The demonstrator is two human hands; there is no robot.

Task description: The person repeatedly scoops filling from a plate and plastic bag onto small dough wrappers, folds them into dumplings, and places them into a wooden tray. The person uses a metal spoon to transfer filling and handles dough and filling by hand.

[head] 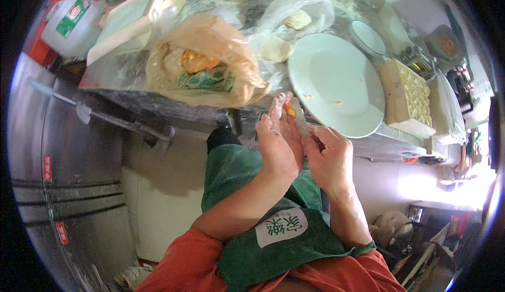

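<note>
My left hand is turned palm inward, its fingers pointing at the table and their tips dusted with white flour. A small lump of orange and yellow filling is cradled against those fingers. My right hand pinches the lower end of a thin, pale greyish flat piece, which leans along the filling; whether it is a dough wrapper or a spatula I cannot tell. Just beyond both hands lies a large, shallow white bowl with a few orange scraps inside. Left of it, an open tan plastic bag contains chopped orange filling.
Pale round dough wrappers lie in a clear bag behind the bowl. A wooden box of dumplings stands at right. A white jug is far left, above a metal cabinet with a protruding handle.
</note>
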